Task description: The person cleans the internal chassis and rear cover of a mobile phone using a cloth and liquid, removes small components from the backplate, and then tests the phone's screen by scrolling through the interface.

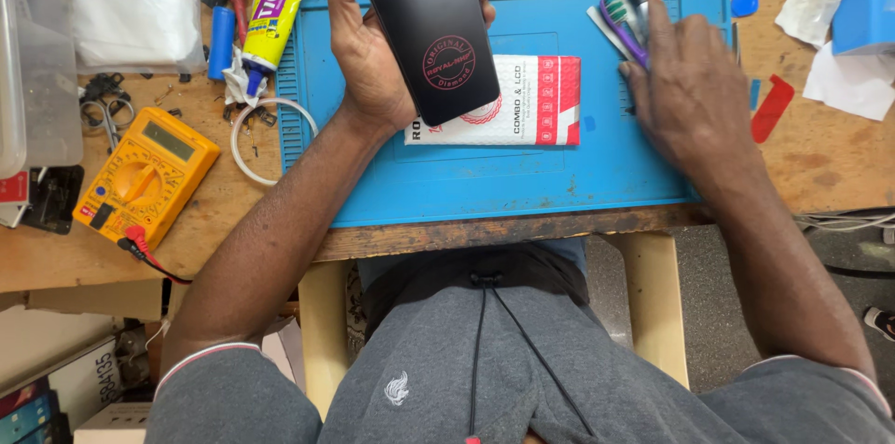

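I see left hand (373,43) gripping black screen panel (424,20) above blue mat (485,174). Right hand (690,81) reaching tools (626,15), fingers flat, nothing gripped. Panel not fitted yet, by my judgement; packet (531,104) beneath.

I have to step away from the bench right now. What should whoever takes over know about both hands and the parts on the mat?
Left hand: holds a black phone screen panel upright over the blue mat.
Right hand: rests on the mat's right side, fingertips on a bunch of small tools.
White and red flat box: lies on the mat under the panel.
Yellow multimeter and glue tube: on the wooden bench, left of the mat.
Done: panel is in hand. Left: panel not yet set down or fitted.
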